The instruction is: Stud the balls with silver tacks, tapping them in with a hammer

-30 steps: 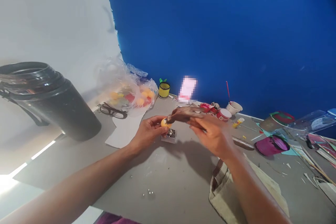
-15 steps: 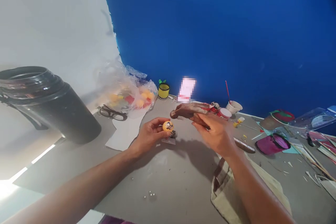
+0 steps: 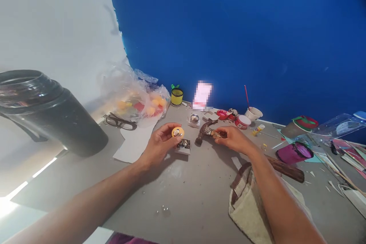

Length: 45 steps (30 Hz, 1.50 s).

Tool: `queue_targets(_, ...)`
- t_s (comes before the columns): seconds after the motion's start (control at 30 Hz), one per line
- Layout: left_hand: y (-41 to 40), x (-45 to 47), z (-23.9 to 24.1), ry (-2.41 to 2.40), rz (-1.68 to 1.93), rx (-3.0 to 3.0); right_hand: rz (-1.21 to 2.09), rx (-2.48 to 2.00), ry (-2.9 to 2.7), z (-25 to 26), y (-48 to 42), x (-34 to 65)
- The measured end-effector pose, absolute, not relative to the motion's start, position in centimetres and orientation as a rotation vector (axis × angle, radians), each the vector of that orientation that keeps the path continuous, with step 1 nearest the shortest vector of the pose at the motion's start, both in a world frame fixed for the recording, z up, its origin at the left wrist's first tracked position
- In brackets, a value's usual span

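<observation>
My left hand (image 3: 160, 143) pinches a small orange-yellow ball (image 3: 175, 132) with shiny silver bits on its face. Right under it on the table sits a small pale block (image 3: 183, 146) whose top is speckled black and silver. My right hand (image 3: 236, 139) is closed round a hammer (image 3: 203, 131), gripping the handle just behind the head. The claw head is low over the table, to the right of the block; the wooden handle passes under my forearm to the right. A silver dome on a small pale base (image 3: 194, 119) stands just beyond the hammer head.
A large dark flask (image 3: 57, 118) stands at the left, near glasses (image 3: 121, 122) and a plastic bag (image 3: 143, 101). A folded cloth (image 3: 254, 202) lies below my right forearm. Paper cups (image 3: 254, 113), a purple pot (image 3: 294, 153) and scraps fill the right side.
My right hand has lowered the hammer toward the table, and its head has turned, uncovering the silver dome. My left hand has shifted slightly left with the ball, exposing more of the speckled block.
</observation>
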<state>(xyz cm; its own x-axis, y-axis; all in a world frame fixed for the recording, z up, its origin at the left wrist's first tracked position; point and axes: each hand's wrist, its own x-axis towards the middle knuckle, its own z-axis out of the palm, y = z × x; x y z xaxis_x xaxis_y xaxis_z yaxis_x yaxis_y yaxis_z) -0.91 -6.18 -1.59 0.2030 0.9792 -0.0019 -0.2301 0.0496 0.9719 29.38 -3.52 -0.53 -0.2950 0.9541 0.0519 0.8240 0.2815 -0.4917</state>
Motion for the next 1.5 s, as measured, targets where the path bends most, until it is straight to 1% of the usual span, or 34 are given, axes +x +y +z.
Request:
queue_targets(0.1,-6.2,-0.9,-1.2,0.896,1.186,1.048,0.561,-1.751,-2.241,-0.8,-3.5,28.8)
queue_targets(0.23,-6.3,-0.7,-0.7,0.892,1.194,0.939,0.377,-1.945,-2.313,-0.7,-3.8,27.9)
queue_targets(0.4,-6.3,-0.6,-0.6,0.886,1.215,0.897,0.072,-1.821,-2.311,-1.2,-4.3,26.1)
queue_targets(0.47,-6.1,-0.6,-0.8,0.878,1.225,0.900,0.016,-1.706,-2.250,-1.4,-4.6,24.4)
queue_targets(0.57,-5.9,-0.7,-1.2,0.864,1.235,0.922,0.149,-1.492,-2.320,-1.4,-5.0,21.2)
queue_targets(0.67,-6.0,-0.7,-1.3,0.861,1.233,0.941,0.264,-1.433,-2.435,-1.2,-5.2,18.8)
queue_targets(0.97,-5.8,-0.7,-1.6,0.880,1.193,0.926,0.183,-1.501,-2.590,-1.1,-5.5,17.8)
queue_targets(1.17,-5.8,-0.7,-1.8,0.890,1.183,0.938,0.290,-1.464,-2.435,-1.4,-5.8,18.0)
queue_targets(1.3,-5.8,-0.8,-1.9,0.903,1.165,0.955,0.283,-1.355,-2.325,-2.2,-5.8,18.1)
queue_targets(1.5,-5.7,-0.8,-2.0,0.895,1.163,0.972,0.416,-1.399,-2.201,-2.9,-5.5,18.1)
